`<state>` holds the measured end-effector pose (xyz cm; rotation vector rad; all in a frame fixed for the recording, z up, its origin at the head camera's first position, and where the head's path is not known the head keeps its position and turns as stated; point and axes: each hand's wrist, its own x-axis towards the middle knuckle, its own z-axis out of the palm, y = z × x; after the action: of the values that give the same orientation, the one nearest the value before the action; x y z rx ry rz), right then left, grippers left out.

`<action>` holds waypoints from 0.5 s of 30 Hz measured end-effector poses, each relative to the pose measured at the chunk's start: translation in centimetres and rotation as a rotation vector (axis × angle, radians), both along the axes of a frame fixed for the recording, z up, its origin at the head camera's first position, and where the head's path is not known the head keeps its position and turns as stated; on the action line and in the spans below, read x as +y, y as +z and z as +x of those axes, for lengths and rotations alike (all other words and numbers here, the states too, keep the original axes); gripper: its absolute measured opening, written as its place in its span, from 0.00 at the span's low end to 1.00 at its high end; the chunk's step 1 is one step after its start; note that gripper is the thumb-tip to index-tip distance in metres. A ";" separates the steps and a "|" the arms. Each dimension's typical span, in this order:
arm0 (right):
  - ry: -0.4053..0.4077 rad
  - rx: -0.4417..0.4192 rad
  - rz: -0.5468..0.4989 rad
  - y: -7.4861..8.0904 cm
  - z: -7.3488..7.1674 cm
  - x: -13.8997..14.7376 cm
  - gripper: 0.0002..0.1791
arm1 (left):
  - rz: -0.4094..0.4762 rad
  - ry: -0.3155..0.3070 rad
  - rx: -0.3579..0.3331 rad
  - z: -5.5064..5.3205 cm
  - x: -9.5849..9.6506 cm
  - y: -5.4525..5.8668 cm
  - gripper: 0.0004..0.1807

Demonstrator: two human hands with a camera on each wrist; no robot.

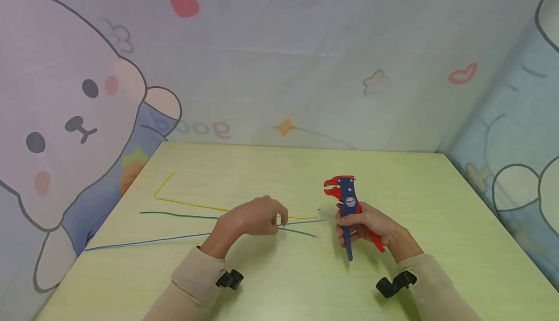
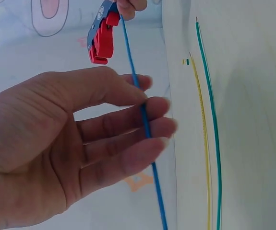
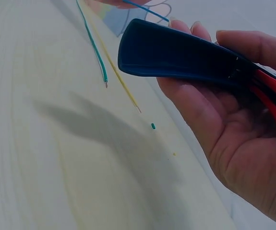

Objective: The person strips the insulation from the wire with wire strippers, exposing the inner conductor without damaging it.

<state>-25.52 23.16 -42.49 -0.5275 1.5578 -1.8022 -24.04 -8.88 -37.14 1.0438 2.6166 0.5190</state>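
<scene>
My left hand (image 1: 255,216) pinches a blue wire (image 1: 168,239) between thumb and fingertips, seen closely in the left wrist view. The wire's right end sticks out past the fingers toward the wire stripper (image 1: 349,202). My right hand (image 1: 373,221) grips that tool, its thumb across the navy body. The red jaws stand apart at the top and face left. In the right wrist view the navy handle (image 3: 176,52) hides part of the fingers. A green wire (image 3: 97,53) and a yellow wire (image 3: 123,82) lie on the table, both with bare metal tips.
Small cut bits of insulation, a green piece (image 3: 153,126) and a yellow speck (image 3: 174,154), lie on the pale wooden table (image 1: 393,180) near the wire ends. A printed cloth (image 1: 271,59) hangs behind the table's back edge and along its sides.
</scene>
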 end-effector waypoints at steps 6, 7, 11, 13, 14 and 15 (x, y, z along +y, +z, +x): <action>0.049 0.020 -0.022 0.0 0.0 0.1 0.02 | 0.102 0.027 0.090 -0.1 0.0 0.2 0.07; 0.050 0.022 -0.017 0.0 -0.1 0.2 0.02 | 0.113 0.040 0.104 -0.1 0.0 0.3 0.07; 0.053 0.036 0.010 0.0 -0.1 0.1 0.02 | 0.141 0.102 0.172 0.1 0.2 0.5 0.07; 0.056 0.046 0.016 -0.1 -0.1 0.1 0.02 | 0.151 0.133 0.208 0.2 0.3 0.6 0.07; 0.060 0.052 0.017 0.0 -0.1 0.1 0.02 | 0.153 0.145 0.226 0.2 0.3 0.6 0.07; 0.064 0.055 0.018 0.0 -0.1 0.1 0.02 | 0.153 0.158 0.239 0.3 0.4 0.6 0.07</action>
<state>-25.61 23.24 -42.53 -0.6158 1.5752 -1.7374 -23.76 -8.48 -36.57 1.0036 2.9274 0.6777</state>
